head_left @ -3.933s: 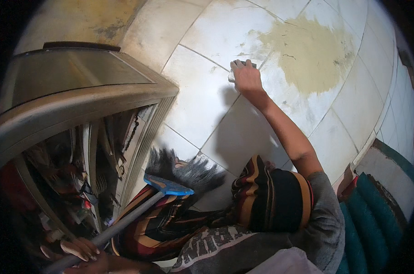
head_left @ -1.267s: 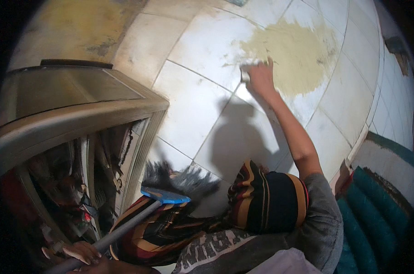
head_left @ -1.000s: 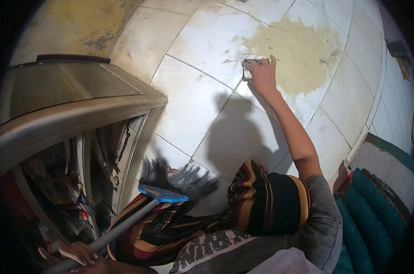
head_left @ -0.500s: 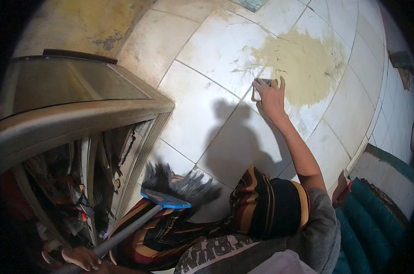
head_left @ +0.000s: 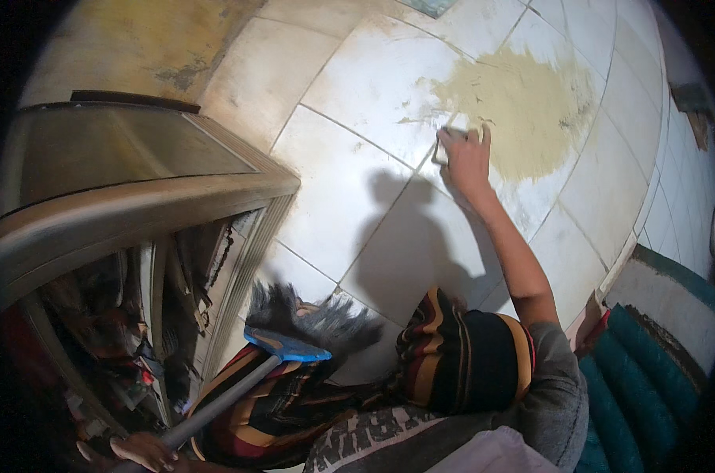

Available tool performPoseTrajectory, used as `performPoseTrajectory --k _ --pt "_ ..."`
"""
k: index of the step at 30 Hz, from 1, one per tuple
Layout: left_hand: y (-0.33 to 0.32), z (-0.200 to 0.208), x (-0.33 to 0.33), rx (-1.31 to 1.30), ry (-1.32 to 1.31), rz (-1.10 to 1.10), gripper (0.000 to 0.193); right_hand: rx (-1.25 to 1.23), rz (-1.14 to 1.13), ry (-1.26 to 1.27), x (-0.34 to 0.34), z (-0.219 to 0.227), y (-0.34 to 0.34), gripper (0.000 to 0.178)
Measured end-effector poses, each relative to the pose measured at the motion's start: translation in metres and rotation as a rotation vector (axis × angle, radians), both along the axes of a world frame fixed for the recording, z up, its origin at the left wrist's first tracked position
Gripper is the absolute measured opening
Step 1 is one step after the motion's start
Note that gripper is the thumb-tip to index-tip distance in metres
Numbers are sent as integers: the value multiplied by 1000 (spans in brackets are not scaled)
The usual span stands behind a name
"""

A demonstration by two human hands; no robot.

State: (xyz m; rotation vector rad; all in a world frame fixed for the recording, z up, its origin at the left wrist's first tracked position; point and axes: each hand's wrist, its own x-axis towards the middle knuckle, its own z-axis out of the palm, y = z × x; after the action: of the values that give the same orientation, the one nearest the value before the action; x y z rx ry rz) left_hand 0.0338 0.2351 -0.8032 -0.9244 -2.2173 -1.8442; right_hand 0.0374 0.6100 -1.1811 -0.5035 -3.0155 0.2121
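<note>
Grubby tile floor (head_left: pixel 338 181), tan smear (head_left: pixel 523 114) upper right. Right hand (head_left: pixel 469 162) clamped on a small block (head_left: pixel 441 154) by its lower-left edge; left hand (head_left: pixel 145 452) curled round the broom (head_left: pixel 223 399), lower left, probably to steady it.

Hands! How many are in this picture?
2. The right hand is at the lower-left edge of the tan patch, gripping a small object. The left hand is at the lower left, on the gray broom handle. No others show.
</note>
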Motion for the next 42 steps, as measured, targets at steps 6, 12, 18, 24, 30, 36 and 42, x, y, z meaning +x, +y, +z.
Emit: performPoseTrajectory --k 6,12,18,24,30,36,42 --pt "14 5 -4 -7 37 166 56 -11 -41 82 -19 15 10 41" --pt "5 4 -5 -36 31 155 56 -59 -32 86 -11 9 5 43" --pt "13 -7 -1 0 13 194 57 -77 -15 42 -1 -7 2 41" --pt "16 -11 2 -60 23 200 61 15 -31 68 -6 -17 12 50" --pt "25 -8 5 46 37 280 60 -83 83 107 -11 -10 13 48" --pt "27 1 7 -138 130 441 59 -80 57 -97 -9 -2 10 47" --pt "36 13 10 -181 201 566 60 -74 60 126 -38 18 33 34"
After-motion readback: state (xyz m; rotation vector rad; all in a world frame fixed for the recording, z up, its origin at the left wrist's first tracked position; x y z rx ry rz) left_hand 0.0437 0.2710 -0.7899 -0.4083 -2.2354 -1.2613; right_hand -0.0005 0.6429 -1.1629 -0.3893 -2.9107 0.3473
